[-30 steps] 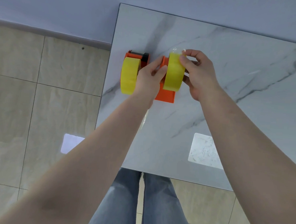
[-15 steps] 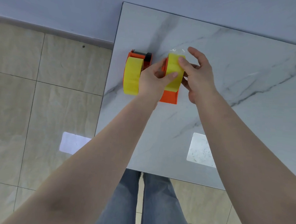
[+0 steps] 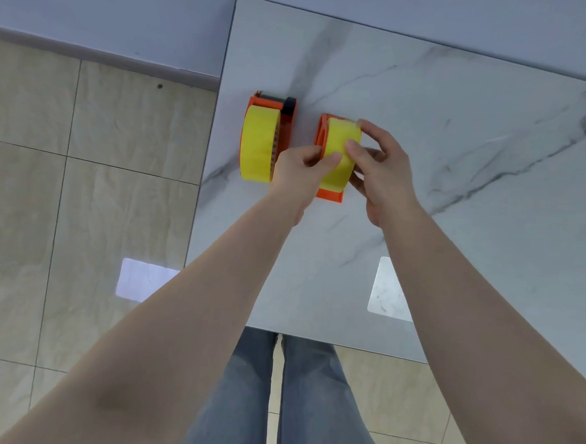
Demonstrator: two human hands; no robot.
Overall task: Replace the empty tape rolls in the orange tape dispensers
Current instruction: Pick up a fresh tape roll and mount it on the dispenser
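Both hands work on one yellow tape roll (image 3: 340, 152) at about eleven o'clock on the marble desk (image 3: 460, 163): the left hand (image 3: 296, 174) pinches its near left side, thumb on the tread, while the right hand (image 3: 380, 169) curls round its right flank with a thumb on top and a fingertip at the far end. That roll sits in the right-hand orange dispenser (image 3: 329, 194), whose base shows at six o'clock of the roll. A second dispenser (image 3: 285, 125), at nine o'clock of the first and near the desk's left edge, already carries a full yellow roll (image 3: 257, 144). I judge the roll light and stiff across its width but slick on the tread and tacky at the loose end, so the flat side faces are the better hold. The plastic dispenser looks light enough to skid unless steadied. Open desk lies toward three o'clock; toward nine o'clock the drop to the tiled floor (image 3: 79, 208) is close, so any push should go rightward.
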